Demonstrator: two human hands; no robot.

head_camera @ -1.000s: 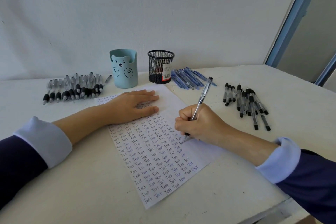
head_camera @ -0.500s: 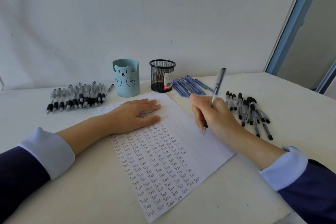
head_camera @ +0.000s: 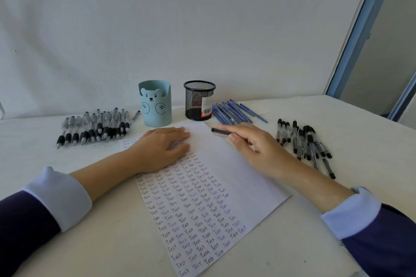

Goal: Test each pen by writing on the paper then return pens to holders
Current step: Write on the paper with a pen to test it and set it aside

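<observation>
— What has the right hand [head_camera: 254,144] got?

— One pen [head_camera: 219,132], lying almost level. The thumb pins it against the underside of the loosely curled fingers, and only its dark end sticks out to the left.

— Is it touching the paper [head_camera: 238,166]?

— I cannot tell. The hand is over the sheet's upper right corner, with the pen's dark end pointing toward the left hand's fingertips, a short gap between them.

— And the left hand [head_camera: 162,148]?

— Flat, fingers straight and together, pressing palm down on the top of the sheet. It grips nothing.

— The sheet itself?

— It lies askew on the bench [head_camera: 351,117], its left part filled with rows of the word "Test", its right strip blank.

— Where are the holders?

— Behind the sheet, side by side: a blue bear holder [head_camera: 155,103] to the left, a black mesh holder [head_camera: 199,100] to the right.

— The other pens?

— Three loose heaps on the bench: clear pens with black grips [head_camera: 94,128] left of the bear holder, blue pens [head_camera: 234,111] just right of the mesh holder, black-capped pens [head_camera: 304,141] beyond the right hand.
</observation>
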